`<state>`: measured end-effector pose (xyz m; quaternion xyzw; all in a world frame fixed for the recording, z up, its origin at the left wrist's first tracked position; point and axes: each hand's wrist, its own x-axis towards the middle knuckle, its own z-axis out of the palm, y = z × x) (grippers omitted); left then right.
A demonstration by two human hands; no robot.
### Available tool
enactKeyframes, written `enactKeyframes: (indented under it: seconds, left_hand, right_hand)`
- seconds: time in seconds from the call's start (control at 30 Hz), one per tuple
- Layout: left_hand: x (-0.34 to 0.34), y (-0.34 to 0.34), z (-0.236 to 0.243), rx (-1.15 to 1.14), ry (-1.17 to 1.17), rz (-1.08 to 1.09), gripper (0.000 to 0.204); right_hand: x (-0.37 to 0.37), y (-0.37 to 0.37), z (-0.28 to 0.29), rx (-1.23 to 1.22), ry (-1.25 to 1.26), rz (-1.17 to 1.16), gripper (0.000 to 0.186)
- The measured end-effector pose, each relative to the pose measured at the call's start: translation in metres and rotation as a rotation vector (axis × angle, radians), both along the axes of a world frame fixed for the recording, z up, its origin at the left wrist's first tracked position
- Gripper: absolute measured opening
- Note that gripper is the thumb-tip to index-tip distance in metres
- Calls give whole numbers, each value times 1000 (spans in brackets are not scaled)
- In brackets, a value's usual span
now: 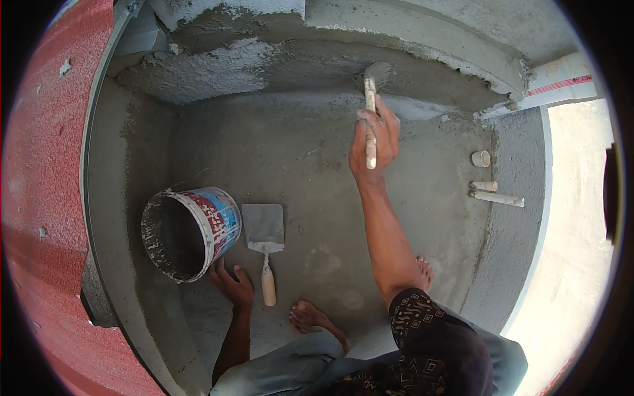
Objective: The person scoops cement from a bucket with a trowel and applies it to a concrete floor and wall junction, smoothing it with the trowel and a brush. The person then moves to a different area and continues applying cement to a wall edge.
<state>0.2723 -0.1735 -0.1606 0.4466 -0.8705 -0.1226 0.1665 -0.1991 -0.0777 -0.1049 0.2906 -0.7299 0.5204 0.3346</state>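
Note:
My right hand is closed round the pale, stained handle of a paintbrush. The brush's bristles press against the wet grey cement of the far low wall. At the lower left, my left hand has its fingers apart, their tips at the near side of a plastic bucket; whether they bear on it is hard to tell. The bucket leans with its cement-crusted mouth facing left, its inside dark. Just right of it lies a square-bladed trowel, wooden handle toward me.
Underfoot is a smooth grey cement floor, with my bare feet on it. Short white pipe stubs stick out at the right edge. A red rough sheet borders the left; a white pipe lies at the far right.

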Motion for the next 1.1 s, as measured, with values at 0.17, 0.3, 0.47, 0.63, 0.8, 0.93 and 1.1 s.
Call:
enactKeyframes:
  seconds: [0.17, 0.3, 0.47, 0.63, 0.8, 0.93, 1.1]
  left_hand:
    - [3, 0, -3, -18, -15, -17, 52]
    - [4, 1, -5, -32, -6, -38, 52]
    - [4, 1, -1, -4, -18, 9, 51]
    - [1, 0, -1, -2, 6, -14, 50]
    - [5, 1, -1, 18, 3, 14, 50]
    - [2, -2, 0, -19, 6, -8, 49]
    - [0, 2, -1, -35, -13, -9, 50]
  right_hand:
    - [32, -87, 4, 55, 26, 285, 27]
    - [38, -107, 11, 127, 28, 491, 28]
    - [1, -57, 15, 169, 101, 372, 27]
    - [-40, 15, 13, 231, 131, 219, 23]
    - [-45, 55, 17, 302, 110, 90, 21]
    - [-22, 60, 14, 239, 99, -118, 21]
    - [3, -21, 8, 166, 67, 178, 23]
